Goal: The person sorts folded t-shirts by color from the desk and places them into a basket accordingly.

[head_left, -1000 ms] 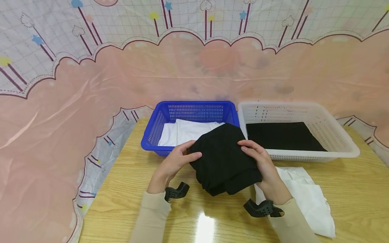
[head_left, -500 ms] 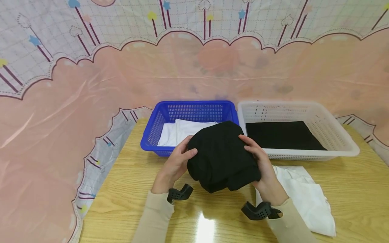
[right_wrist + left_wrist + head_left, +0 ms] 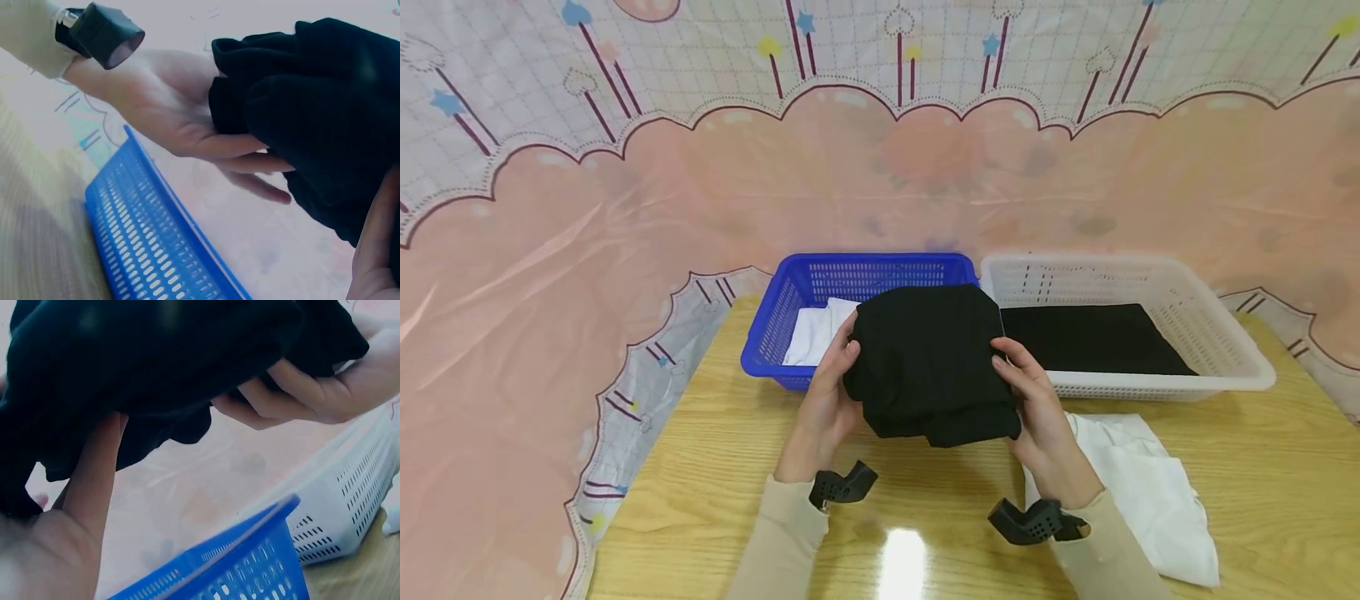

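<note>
A folded black cloth (image 3: 934,358) is held up above the table in both hands, in front of the baskets. My left hand (image 3: 826,398) grips its left side, thumb on the near face, the other fingers partly hidden. On the opposite side my right hand (image 3: 1047,429) holds the edge. From below, the left wrist view shows fingers of the right hand (image 3: 306,394) under the cloth's hanging folds. The right wrist view shows the left hand (image 3: 169,103) supporting the cloth (image 3: 331,119) from underneath. What kind of garment it is cannot be made out.
Behind the cloth stands a blue basket (image 3: 760,346) with white folded cloth (image 3: 808,333) inside. Touching or close beside it is a white basket (image 3: 1232,342) holding flat black cloth (image 3: 1086,337). Another white cloth (image 3: 1150,500) lies on the wooden table (image 3: 677,500) at right.
The black cloth has been raised and shifted slightly left, turning from tilted to more level. Its lower edge looks straighter. Both hands keep hold of it, the left hand's grip moving upward.
</note>
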Available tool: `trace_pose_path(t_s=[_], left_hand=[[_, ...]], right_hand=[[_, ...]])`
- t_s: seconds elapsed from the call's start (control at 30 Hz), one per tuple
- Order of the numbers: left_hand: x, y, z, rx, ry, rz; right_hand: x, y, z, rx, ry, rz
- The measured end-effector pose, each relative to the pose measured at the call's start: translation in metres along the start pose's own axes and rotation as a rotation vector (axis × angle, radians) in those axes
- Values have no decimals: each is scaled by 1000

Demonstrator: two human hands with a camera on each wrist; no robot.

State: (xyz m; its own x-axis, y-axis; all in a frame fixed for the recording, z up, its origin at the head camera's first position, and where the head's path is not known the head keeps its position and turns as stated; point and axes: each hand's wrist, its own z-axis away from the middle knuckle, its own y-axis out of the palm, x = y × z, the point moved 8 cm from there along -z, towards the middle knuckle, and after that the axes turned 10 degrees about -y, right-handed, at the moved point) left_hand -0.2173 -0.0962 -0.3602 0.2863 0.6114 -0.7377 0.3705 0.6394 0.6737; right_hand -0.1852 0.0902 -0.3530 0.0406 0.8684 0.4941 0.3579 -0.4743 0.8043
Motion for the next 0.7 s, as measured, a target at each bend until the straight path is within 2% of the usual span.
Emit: trace_pose_path(t_s=[0.2,0.43,0.63,0.7], left_hand=[[-3,10,0,16,51,61],[-7,17,-5,-42,88,141],[-11,19,-14,-144,118,65],[-13,19,-16,-160,137,53]], right_hand=[[6,-4,-3,-31,-10,29],[15,-2,-10,5,-44,-77],[29,-1,-13,102,-122,-150],[34,0,-15,148,-154,-153]])
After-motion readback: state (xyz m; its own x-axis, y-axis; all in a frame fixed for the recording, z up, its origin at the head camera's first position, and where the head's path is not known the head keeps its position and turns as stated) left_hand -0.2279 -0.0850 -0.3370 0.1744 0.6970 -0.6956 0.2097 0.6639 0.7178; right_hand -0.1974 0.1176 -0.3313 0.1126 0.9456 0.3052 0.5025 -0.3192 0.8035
